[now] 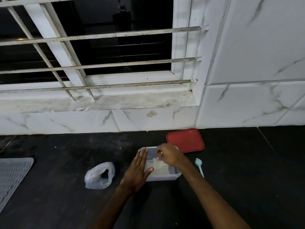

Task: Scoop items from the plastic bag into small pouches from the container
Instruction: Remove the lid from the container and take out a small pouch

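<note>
Container (163, 177) sits between plastic bag (99, 176) and spoon (200, 167), left hand (137, 171) flat on it, right hand (170, 156) pinching a pouch (159, 165).

Red lid (185, 140), pale blue spoon (199, 166)

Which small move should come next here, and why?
Probably the right hand should lift one pouch out of the container: its fingers seem to pinch one, and the left hand steadies the wall. The spoon lies untouched.
</note>
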A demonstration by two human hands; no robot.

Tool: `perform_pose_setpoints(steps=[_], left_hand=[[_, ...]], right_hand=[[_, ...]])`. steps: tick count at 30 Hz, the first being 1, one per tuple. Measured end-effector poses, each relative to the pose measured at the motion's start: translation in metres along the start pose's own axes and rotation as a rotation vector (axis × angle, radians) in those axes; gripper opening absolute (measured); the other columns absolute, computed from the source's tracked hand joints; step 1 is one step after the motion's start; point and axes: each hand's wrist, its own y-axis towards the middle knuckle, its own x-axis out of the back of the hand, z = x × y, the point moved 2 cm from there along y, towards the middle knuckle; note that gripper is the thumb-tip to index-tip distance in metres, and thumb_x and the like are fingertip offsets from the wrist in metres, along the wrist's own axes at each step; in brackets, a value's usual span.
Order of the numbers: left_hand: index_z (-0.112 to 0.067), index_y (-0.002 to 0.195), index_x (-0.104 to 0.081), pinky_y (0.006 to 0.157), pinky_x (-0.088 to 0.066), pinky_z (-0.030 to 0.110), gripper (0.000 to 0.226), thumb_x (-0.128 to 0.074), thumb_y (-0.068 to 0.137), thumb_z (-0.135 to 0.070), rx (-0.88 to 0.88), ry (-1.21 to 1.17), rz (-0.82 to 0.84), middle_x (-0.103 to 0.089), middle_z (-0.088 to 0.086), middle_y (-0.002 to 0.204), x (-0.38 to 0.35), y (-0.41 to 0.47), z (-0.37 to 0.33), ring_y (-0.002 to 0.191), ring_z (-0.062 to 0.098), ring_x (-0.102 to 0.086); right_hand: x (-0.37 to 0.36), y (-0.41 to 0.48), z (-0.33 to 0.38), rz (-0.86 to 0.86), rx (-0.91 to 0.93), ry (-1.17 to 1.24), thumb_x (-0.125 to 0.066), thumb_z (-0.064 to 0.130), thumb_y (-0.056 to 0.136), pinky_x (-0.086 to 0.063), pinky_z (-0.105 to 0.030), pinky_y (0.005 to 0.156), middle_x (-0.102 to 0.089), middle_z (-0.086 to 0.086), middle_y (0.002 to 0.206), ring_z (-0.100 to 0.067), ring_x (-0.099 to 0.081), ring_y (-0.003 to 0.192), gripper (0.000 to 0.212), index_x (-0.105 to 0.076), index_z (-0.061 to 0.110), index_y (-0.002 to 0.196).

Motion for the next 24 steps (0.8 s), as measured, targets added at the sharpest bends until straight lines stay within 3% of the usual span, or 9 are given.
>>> perform_pose_setpoints(steps=[3, 5, 7, 10, 12, 14, 16, 20, 24], left_hand=[[-0.023, 0.147, 0.021, 0.118, 0.014, 0.019, 0.092, 0.011, 0.076, -0.081, 0.022, -0.008, 0.005, 0.028, -0.008, 0.156, -0.006, -0.001, 0.001, 0.144, 0.005, 0.027], [-0.02, 0.146, 0.02, 0.121, 0.01, 0.024, 0.095, 0.014, 0.075, -0.082, 0.028, -0.003, -0.001, 0.025, -0.005, 0.157, -0.006, 0.0, 0.002, 0.146, 0.008, 0.025], [-0.021, 0.146, 0.02, 0.118, 0.013, 0.021, 0.089, 0.009, 0.079, -0.079, 0.033, -0.007, -0.009, 0.025, -0.006, 0.156, -0.004, -0.001, 0.0, 0.146, 0.009, 0.023], [-0.024, 0.148, 0.018, 0.117, 0.012, 0.021, 0.073, -0.017, 0.096, -0.062, 0.062, -0.055, -0.012, 0.025, -0.011, 0.154, -0.001, -0.003, -0.003, 0.145, 0.005, 0.023], [-0.022, 0.153, 0.01, 0.119, 0.006, 0.022, 0.07, -0.031, 0.102, -0.049, 0.089, -0.22, -0.032, 0.018, -0.014, 0.156, 0.002, -0.004, -0.004, 0.146, 0.003, 0.017], [-0.023, 0.155, -0.006, 0.121, -0.005, 0.024, 0.068, -0.042, 0.101, -0.042, 0.137, -0.44, -0.084, -0.001, -0.018, 0.157, 0.009, -0.004, -0.004, 0.148, 0.003, 0.002], [-0.025, 0.152, -0.026, 0.12, -0.022, 0.031, 0.062, -0.052, 0.098, -0.041, 0.211, -0.61, -0.188, -0.026, -0.016, 0.153, 0.017, -0.003, -0.005, 0.144, 0.005, -0.024], [-0.024, 0.125, -0.06, 0.095, -0.05, 0.029, 0.044, -0.064, 0.088, -0.048, 0.272, -0.784, -0.278, -0.065, -0.01, 0.12, 0.033, 0.005, -0.015, 0.11, 0.008, -0.062], [-0.018, 0.093, -0.07, 0.062, -0.053, 0.02, 0.009, -0.066, 0.092, -0.026, 0.259, -0.855, -0.347, -0.072, -0.002, 0.088, 0.052, 0.012, -0.026, 0.079, 0.016, -0.069]], right_hand=[[-0.027, 0.007, -0.002, 0.114, -0.12, -0.316, -0.072, 0.029, 0.085, -0.046, -0.038, 0.102, -0.064, -0.008, 0.125, -0.023, -0.058, 0.116, 0.051, -0.057, 0.014, 0.131], [-0.034, 0.01, -0.003, 0.11, -0.169, -0.37, -0.071, 0.029, 0.086, -0.045, -0.039, 0.104, -0.062, -0.009, 0.128, -0.025, -0.056, 0.12, 0.055, -0.052, 0.014, 0.135], [-0.038, 0.012, -0.004, 0.095, -0.204, -0.351, -0.07, 0.029, 0.087, -0.045, -0.038, 0.103, -0.062, -0.009, 0.129, -0.025, -0.057, 0.12, 0.053, -0.052, 0.015, 0.135], [-0.036, 0.009, -0.005, 0.011, -0.193, -0.246, -0.068, 0.029, 0.088, -0.046, -0.033, 0.099, -0.066, -0.006, 0.121, -0.02, -0.06, 0.113, 0.041, -0.062, 0.015, 0.126], [-0.026, 0.004, -0.005, -0.067, -0.162, -0.126, -0.068, 0.031, 0.088, -0.05, -0.027, 0.087, -0.072, -0.003, 0.107, -0.016, -0.065, 0.099, 0.028, -0.071, 0.015, 0.111], [-0.009, -0.003, -0.005, -0.17, -0.154, 0.068, -0.071, 0.028, 0.086, -0.047, -0.021, 0.068, -0.072, 0.0, 0.09, -0.014, -0.066, 0.082, 0.017, -0.074, 0.016, 0.097], [0.011, -0.009, -0.004, -0.253, -0.156, 0.254, -0.072, 0.024, 0.086, -0.045, -0.022, 0.062, -0.072, -0.003, 0.083, -0.015, -0.065, 0.074, 0.012, -0.073, 0.013, 0.09], [0.031, -0.023, 0.003, -0.306, -0.112, 0.574, -0.071, 0.015, 0.088, -0.053, -0.033, 0.07, -0.073, -0.011, 0.083, -0.016, -0.066, 0.073, 0.011, -0.072, 0.004, 0.087], [0.03, -0.031, 0.002, -0.277, -0.09, 0.651, -0.073, 0.015, 0.086, -0.055, -0.034, 0.074, -0.075, -0.007, 0.084, -0.016, -0.07, 0.078, 0.007, -0.074, 0.008, 0.088]])
